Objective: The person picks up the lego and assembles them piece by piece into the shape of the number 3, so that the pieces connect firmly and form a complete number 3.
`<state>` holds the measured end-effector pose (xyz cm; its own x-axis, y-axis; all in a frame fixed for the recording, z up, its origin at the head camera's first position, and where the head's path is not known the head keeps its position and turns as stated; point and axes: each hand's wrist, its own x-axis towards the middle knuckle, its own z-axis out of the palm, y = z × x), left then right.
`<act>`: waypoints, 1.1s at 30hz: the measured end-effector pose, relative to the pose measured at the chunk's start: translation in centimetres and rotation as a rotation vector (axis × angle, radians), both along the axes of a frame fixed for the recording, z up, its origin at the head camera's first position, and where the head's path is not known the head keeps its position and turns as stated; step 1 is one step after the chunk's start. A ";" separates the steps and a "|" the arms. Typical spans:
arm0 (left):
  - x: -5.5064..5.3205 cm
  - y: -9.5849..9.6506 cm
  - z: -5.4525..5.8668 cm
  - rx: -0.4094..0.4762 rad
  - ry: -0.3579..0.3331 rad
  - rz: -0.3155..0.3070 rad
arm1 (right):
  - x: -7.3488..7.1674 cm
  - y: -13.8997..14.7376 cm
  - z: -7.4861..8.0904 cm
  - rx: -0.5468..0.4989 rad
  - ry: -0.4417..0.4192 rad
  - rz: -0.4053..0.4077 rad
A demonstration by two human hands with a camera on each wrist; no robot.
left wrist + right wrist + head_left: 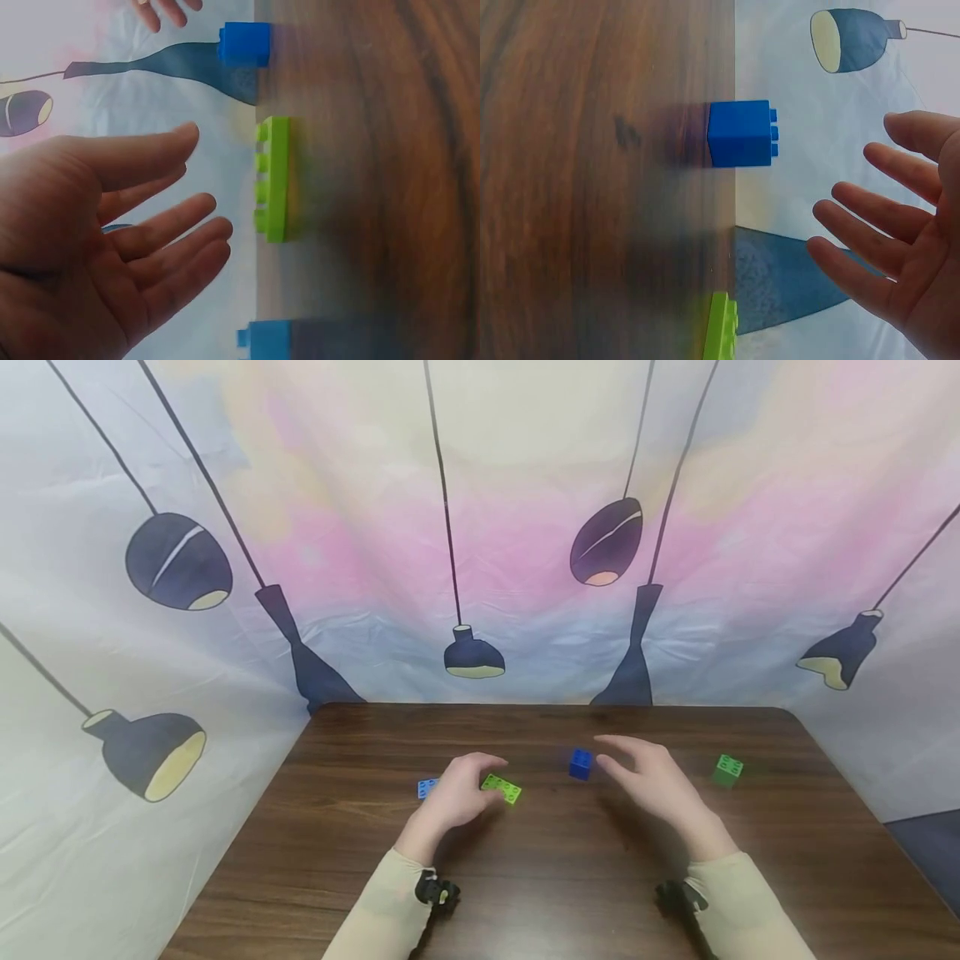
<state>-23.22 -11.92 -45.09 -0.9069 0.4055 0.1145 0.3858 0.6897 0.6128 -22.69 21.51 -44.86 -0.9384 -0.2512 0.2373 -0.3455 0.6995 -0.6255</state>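
Note:
My left hand (459,792) hovers over the table beside a flat lime-green building brick (510,790), fingers loosely bent and holding nothing. In the left wrist view this brick (278,180) lies studs up, apart from the fingertips. A flat light blue brick (426,788) is partly hidden behind the left hand. My right hand (658,779) is held above the table just right of a taller dark blue brick (580,765). Its fingers are spread and relaxed, with a gap to that brick (740,133) in the right wrist view.
A green brick (727,771) stands farther right on the dark wooden table (555,893). Behind the table's far edge hangs a pastel cloth (517,568) printed with lamps. Black wrist cameras sit under both sleeves.

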 end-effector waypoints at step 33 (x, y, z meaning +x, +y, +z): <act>0.1 0.7 -1.4 -0.058 -0.075 0.052 | -0.3 -0.7 -0.8 0.021 -0.006 0.040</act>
<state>-23.16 -11.27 -46.53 -0.9320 0.3616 0.0231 0.3031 0.7430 0.5967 -23.02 20.82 -45.65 -0.9287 -0.2940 0.2261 -0.3702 0.6984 -0.6126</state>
